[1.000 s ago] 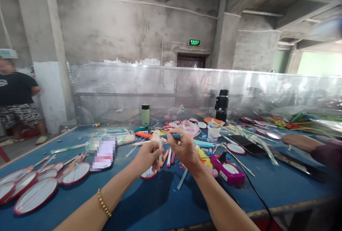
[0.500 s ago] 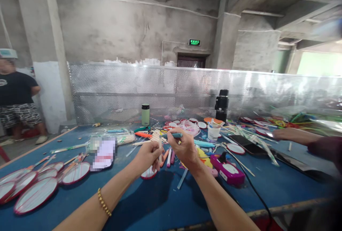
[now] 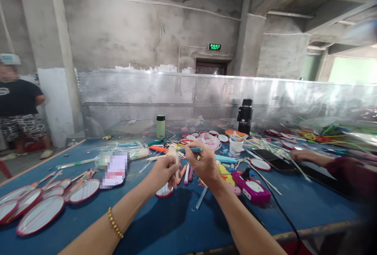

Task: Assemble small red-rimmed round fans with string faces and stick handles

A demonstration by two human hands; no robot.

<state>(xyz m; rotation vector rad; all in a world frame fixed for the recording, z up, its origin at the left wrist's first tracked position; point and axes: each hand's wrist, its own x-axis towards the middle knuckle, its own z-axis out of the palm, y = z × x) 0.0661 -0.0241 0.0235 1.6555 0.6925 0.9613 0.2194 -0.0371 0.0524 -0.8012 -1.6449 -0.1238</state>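
Observation:
My left hand (image 3: 165, 170) is closed, pinching a pale flat stick (image 3: 177, 170) upright between thumb and fingers. Just below these fingers a small red-rimmed white disc (image 3: 163, 192) shows in part; whether it joins the stick is hidden. A teal pen (image 3: 193, 150) is gripped in my right hand (image 3: 204, 162), its tip pointing left at the stick's upper end. Whether the tip touches the stick, I cannot tell. Markers (image 3: 186, 174) in pink and white lie on the blue table between and behind my hands. A translucent glue stick (image 3: 201, 198) lies under my right wrist.
Several red-rimmed discs (image 3: 41, 215) overlap at the left, near a phone (image 3: 116, 170). To the right are a purple power strip (image 3: 251, 188) with a black cable, a white cup (image 3: 235, 146) and a black phone (image 3: 273, 160). A co-worker's hand (image 3: 309, 156) reaches in there.
The co-worker's hand at the right has moved lower and slightly left, among the thin sticks. My own hands, the pen and the stick stay almost still.

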